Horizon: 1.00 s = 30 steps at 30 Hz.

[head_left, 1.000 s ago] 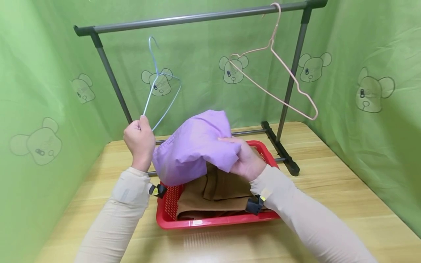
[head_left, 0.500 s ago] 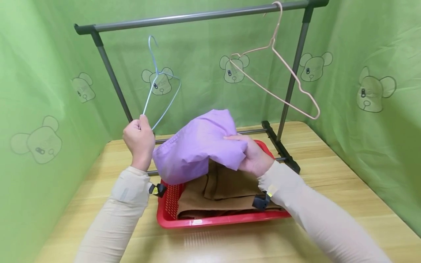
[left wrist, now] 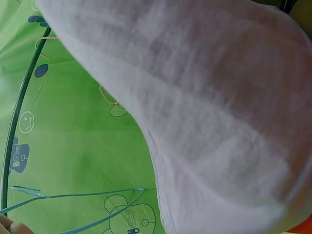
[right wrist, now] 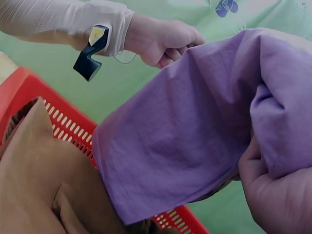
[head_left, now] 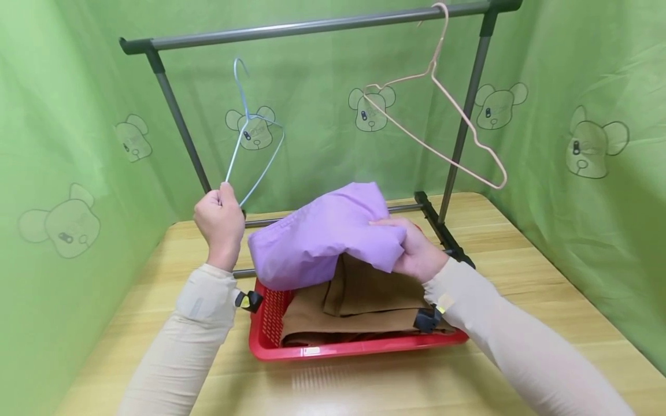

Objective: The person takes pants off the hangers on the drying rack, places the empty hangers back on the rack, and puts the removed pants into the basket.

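Observation:
My left hand (head_left: pixel 221 222) grips a light-blue wire hanger (head_left: pixel 243 98) by its side, the hook pointing up. My right hand (head_left: pixel 418 248) holds a crumpled purple garment (head_left: pixel 322 231), thumb on top; its kind is hard to tell. One edge of the garment looks gathered, and its left end hangs near my left wrist. In the left wrist view the cloth (left wrist: pixel 195 97) fills most of the picture and looks pale. In the right wrist view the garment (right wrist: pixel 161 136) droops over the basket, with my right fingers partly hidden by its folds.
Below the garment, a red basket (head_left: pixel 359 348) with folded brown clothing (head_left: pixel 359 294) stands on a wooden table (head_left: pixel 525 323). Behind it rises a grey clothes rack (head_left: pixel 312 27), with a pink hanger (head_left: pixel 439 46) on its bar at the right. Green cloth walls (head_left: pixel 588 231) surround the table.
My right hand has moved to the right and slightly down, drawing the purple garment along. My left hand and the blue hanger have barely moved.

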Available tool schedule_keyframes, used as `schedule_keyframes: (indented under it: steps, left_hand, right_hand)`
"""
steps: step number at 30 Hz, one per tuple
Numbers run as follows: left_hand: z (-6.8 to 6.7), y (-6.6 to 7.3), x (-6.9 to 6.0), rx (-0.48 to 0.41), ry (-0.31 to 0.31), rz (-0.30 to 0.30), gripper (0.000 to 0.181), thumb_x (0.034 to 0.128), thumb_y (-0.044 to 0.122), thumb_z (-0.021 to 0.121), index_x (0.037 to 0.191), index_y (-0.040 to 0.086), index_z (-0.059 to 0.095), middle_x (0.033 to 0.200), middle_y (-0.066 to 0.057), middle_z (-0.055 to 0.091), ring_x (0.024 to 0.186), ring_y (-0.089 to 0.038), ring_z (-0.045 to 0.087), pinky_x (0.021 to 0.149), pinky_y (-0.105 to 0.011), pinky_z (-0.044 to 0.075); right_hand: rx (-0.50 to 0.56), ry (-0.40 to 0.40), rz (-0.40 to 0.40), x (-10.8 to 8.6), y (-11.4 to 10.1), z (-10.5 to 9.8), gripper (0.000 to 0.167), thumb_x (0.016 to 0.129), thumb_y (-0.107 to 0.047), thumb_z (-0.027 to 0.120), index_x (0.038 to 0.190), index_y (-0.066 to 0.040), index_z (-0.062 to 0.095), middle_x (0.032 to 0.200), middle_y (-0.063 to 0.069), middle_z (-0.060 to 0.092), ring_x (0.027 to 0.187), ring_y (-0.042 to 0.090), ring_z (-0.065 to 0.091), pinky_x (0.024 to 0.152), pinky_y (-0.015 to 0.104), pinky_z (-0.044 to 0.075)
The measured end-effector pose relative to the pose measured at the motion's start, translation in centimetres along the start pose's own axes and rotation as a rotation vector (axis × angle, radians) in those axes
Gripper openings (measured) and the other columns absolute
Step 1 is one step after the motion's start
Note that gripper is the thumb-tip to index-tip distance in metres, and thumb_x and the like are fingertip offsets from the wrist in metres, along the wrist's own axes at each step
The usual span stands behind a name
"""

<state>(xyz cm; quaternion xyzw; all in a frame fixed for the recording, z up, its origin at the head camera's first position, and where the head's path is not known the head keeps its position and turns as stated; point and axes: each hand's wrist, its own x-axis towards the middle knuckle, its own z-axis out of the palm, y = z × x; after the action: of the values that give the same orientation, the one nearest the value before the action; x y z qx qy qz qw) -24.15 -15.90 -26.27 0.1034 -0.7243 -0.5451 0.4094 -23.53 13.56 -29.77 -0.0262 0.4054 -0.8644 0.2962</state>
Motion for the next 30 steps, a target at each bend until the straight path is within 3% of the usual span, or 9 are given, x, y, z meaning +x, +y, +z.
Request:
schedule_keyframes:
  steps: [8,15,25,30]
  left_hand:
    - [-0.2,0.1,0.1,0.011,0.005,-0.004,0.047,0.0981,0.02,0.051,0.053,0.016,0.038,0.043,0.007,0.032,0.037,-0.003,0.025,0.036,-0.021,0.017]
    - [-0.3,0.2,0.1,0.007,0.008,0.002,0.047,0.0977,0.02,0.052,0.053,0.017,0.038,0.044,0.008,0.032,0.038,-0.004,0.026,0.037,-0.021,0.018]
    - [-0.2,0.0,-0.2,-0.012,0.002,-0.003,0.048,0.0977,0.019,0.052,0.052,0.016,0.037,0.043,0.008,0.031,0.039,-0.004,0.025,0.038,-0.022,0.017]
    - [-0.1,0.0,-0.2,-0.012,0.004,-0.001,0.048,0.0982,0.02,0.052,0.053,0.017,0.036,0.043,0.009,0.031,0.037,0.0,0.025,0.038,-0.022,0.017]
  right_hand:
    - [-0.005,-0.028,0.035,-0.5,-0.2,-1.5,0.074,0.06,-0.007,0.089,0.114,-0.003,0.039,0.097,0.013,0.064,0.083,0.025,0.067,0.068,0.033,0.055]
    - [-0.086,-0.03,-0.013,-1.0,-0.3,-2.5,0.036,0.088,-0.005,0.066,0.113,-0.002,0.041,0.1,0.01,0.062,0.085,0.02,0.067,0.074,0.034,0.055]
    - [-0.134,-0.035,0.042,-1.2,-0.9,-3.9,0.051,0.089,-0.006,0.066,0.126,-0.01,0.031,0.104,0.009,0.063,0.091,0.02,0.067,0.081,0.034,0.055]
    - [-0.176,-0.058,0.043,-1.4,-1.0,-4.7,0.046,0.094,-0.013,0.063,0.127,-0.013,0.032,0.105,0.007,0.063,0.091,0.019,0.067,0.08,0.034,0.055]
